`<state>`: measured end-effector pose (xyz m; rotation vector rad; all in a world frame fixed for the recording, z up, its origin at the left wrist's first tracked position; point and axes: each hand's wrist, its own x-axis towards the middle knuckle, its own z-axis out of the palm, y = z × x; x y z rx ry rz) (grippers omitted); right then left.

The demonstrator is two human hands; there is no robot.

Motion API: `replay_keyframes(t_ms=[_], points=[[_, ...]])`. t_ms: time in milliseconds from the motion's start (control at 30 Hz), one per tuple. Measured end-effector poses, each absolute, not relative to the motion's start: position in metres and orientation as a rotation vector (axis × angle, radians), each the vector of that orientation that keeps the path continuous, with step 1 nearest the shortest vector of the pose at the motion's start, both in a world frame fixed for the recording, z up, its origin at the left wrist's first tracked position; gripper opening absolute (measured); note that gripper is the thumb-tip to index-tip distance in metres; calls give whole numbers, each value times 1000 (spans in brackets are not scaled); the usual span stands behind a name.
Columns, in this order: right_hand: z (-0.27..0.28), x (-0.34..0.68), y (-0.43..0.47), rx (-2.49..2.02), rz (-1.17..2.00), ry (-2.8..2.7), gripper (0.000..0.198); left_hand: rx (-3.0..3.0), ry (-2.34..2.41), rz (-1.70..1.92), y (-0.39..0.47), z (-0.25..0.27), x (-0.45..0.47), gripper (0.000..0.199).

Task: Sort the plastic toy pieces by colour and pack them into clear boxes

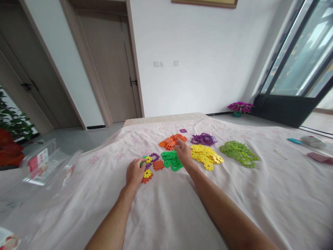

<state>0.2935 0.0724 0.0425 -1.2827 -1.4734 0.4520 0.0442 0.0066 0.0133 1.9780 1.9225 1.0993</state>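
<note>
Packaging [36, 166] of clear plastic sprawls out at the left, well apart from the action, while a pink item [319, 157] lies far right on the pale floral tablecloth [156, 211]. Colour by colour across the middle: purple pile [204, 139], yellow pile [204, 154], lime-green pile [238, 152], one purple piece [183, 131] alone behind. And the right hand [182, 152] comes across from the lower right, partly covering the green pile [170, 159], fingers bent and narrow at the orange pile [170, 142]; whether they pinch a piece, I can't tell. Over to the left hand [134, 170]: palm down, fingers curled at a small cluster, with yellow discs [147, 173], a purple frame [155, 157] and an orange square [158, 165] just beside; its grip is hidden from view.
</note>
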Motion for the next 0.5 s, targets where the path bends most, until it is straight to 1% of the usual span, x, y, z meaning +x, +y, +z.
replay_keyframes(t_ms=[100,200,233,333,367,500], points=[[44,282,57,-1276,343,-1674,26,1985,1919,1102,7,13,44,25],[48,271,39,-1150,222,-2076,21,1995,1912,1105,6,13,45,24],[50,268,34,-1119,176,-2186,22,1998,1909,1103,6,14,45,25],[53,262,21,-1081,49,-2402,36,2003,1906,1096,5,15,45,25],[53,261,18,-1080,15,-2440,38,2003,1908,1094,4,15,45,26],[53,257,13,-1063,-37,-2538,34,2004,1912,1095,5,14,45,26]])
